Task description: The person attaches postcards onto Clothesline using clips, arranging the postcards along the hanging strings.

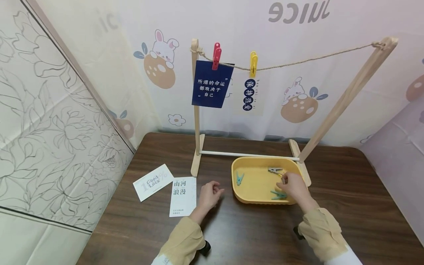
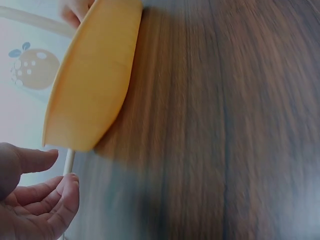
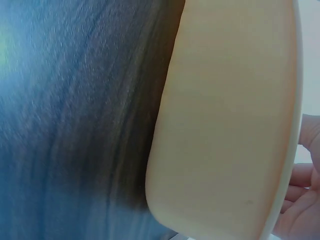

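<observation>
Right hand [image 1: 296,187]: reaches over the right side of the yellow tray [image 1: 253,186], right of centre in the head frame. Its fingers point down into the tray at a small yellow item, partly hidden; cannot tell whether they pinch it. In the right wrist view the tray wall covers part of this hand.

Tray contents: grey clip [image 1: 274,170] at upper right, just beside the fingers; teal clip [image 1: 239,179] at the left end; green clip [image 1: 279,195] at lower right, below the fingers.

Left hand [image 1: 209,195]: near frame centre, between the tray and the white card [image 1: 183,197], holding nothing. Left wrist view shows thumb spread apart from loosely bent fingers.

Second card, "Good Luck" card [image 1: 153,182]: lies left of the white card, at the left of the table [image 1: 245,232].

Wooden stand [image 1: 349,94]: behind the tray, with a rope [image 1: 308,60] sagging across the upper frame. Red clip [image 1: 216,57] fixes the dark blue card [image 1: 212,86] at the rope's left; yellow clip [image 1: 253,64], to its right, fixes the pale card [image 1: 258,99].
</observation>
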Motion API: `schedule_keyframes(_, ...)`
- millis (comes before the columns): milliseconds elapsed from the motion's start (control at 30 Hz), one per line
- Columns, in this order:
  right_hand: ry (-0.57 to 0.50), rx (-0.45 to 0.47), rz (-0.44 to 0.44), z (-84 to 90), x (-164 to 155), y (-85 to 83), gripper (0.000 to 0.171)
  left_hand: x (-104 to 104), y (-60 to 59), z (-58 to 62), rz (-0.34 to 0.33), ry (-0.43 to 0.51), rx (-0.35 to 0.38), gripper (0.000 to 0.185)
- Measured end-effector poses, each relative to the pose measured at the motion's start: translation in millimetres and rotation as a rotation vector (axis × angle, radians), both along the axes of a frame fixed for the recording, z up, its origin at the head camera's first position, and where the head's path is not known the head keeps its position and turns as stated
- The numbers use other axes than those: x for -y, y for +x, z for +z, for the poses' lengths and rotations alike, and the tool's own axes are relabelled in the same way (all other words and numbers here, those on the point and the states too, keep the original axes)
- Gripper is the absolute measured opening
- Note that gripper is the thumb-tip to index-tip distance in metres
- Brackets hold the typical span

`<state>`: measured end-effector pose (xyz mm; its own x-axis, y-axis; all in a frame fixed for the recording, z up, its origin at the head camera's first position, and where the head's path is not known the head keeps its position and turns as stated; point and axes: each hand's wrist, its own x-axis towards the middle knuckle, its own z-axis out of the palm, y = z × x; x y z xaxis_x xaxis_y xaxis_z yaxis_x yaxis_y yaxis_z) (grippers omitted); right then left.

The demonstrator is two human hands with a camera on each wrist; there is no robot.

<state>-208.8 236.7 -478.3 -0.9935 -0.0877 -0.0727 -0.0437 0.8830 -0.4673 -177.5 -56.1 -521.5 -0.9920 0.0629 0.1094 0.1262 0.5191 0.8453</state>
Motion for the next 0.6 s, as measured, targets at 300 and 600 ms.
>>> schedule_keyframes(300, -0.098, -0.167, -0.030, -3.4, -0.2, 12.5, 0.024, 21.9, 4.8, -3.3, 0.043, -0.033, -0.009, 0.019)
schedule_keyframes(600, -0.279, -0.309, -0.163, -12.5, 9.7, 26.6, 0.028, 39.7, 8.3, -7.1, 0.139, -0.111, -0.032, 0.020)
